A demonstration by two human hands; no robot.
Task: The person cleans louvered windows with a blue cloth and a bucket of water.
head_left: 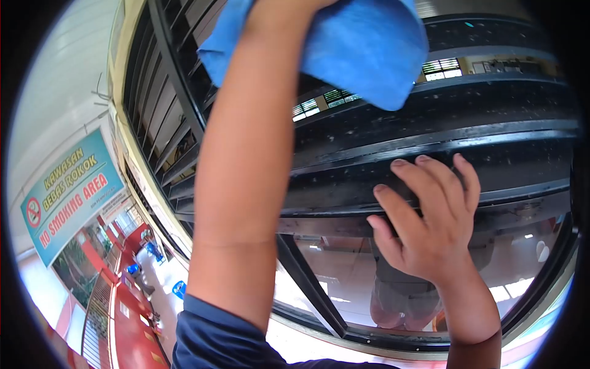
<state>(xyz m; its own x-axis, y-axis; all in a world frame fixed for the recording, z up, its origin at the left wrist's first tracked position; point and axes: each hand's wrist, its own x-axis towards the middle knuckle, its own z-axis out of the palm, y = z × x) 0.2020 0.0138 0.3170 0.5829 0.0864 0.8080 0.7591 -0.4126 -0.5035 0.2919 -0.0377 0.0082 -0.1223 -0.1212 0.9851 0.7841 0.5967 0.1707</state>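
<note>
My left hand (279,13) is raised to the top of the view, closed on a blue cloth (362,46). The cloth covers most of that hand and lies against the upper black window slats (430,117). My left forearm runs down the middle to a dark blue sleeve. My right hand (430,224) rests flat on a lower black slat with its fingers spread and holds nothing.
Below the slats a glass pane (344,270) in a black frame reflects a person. More angled louvre slats (163,117) run off to the left. A teal no-smoking sign (67,190) hangs at the left, above a corridor with a red floor (129,313).
</note>
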